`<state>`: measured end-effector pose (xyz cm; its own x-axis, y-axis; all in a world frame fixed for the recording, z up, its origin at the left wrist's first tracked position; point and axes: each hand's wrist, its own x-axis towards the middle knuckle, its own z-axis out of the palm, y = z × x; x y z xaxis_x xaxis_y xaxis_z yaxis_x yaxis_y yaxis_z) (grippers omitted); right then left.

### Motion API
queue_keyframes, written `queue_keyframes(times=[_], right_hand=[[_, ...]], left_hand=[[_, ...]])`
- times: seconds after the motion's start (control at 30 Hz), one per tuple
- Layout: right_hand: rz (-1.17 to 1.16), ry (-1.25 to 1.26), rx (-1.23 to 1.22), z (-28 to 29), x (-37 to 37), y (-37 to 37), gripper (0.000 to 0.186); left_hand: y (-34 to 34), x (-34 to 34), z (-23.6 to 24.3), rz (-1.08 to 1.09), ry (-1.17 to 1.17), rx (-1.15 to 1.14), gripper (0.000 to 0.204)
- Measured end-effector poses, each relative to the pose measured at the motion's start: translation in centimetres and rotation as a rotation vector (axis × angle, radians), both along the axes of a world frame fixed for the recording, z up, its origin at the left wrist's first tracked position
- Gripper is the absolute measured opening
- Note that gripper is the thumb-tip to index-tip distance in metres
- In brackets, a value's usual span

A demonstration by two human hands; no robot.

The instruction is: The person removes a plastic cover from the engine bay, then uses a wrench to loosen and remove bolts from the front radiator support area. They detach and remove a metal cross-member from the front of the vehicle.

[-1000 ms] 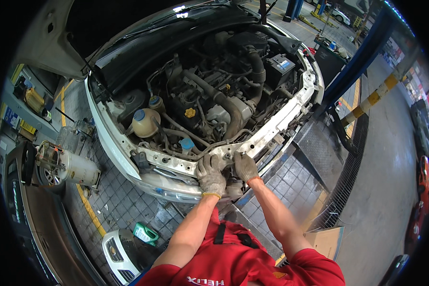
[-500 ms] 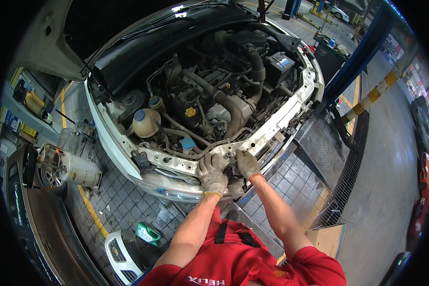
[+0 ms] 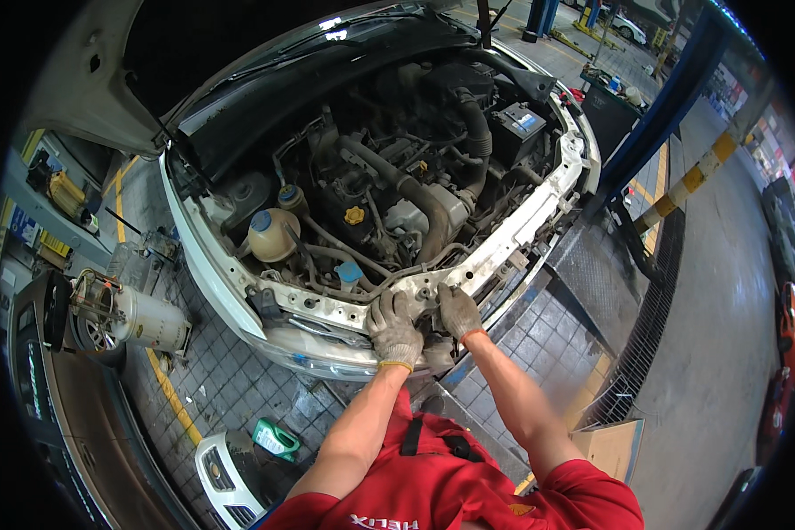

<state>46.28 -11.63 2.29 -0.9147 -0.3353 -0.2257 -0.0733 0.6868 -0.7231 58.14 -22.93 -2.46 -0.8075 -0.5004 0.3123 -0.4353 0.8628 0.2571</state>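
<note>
On crossmember (image 3: 512, 243), hands (image 3: 426, 322), lower-left to upper-right.

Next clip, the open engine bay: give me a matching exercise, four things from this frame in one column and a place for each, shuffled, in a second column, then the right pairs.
Things
1. left hand in a grey work glove
2. round yellow cap
3. green plastic canister
4. brown cardboard box

Places
A. on the tiled floor, left of the person's red top
B. on the white front crossmember, beside the right hand in a grey work glove
C. on the floor by the right elbow
D. on top of the engine, mid-bay

Pairs: 1-B, 2-D, 3-A, 4-C
</note>
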Motion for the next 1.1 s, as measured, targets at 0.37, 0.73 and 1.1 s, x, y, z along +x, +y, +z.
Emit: queue_keyframes(times=[0.37, 0.73, 1.1], right_hand=[[0.456, 0.309, 0.237, 2.2, 4.8, -1.2, 0.046], [0.462, 0.304, 0.275, 2.5, 6.3, -1.7, 0.039], [0.318, 0.311, 0.128, 2.3, 4.7, -0.4, 0.051]], left_hand=[[-0.9, -0.7, -2.5, -0.005, 0.123, -0.097, 0.054], [-1.2, -0.8, -1.8, -0.030, 0.191, -0.101, 0.046], [-0.8, -0.6, -0.9, -0.020, 0.188, -0.039, 0.049]])
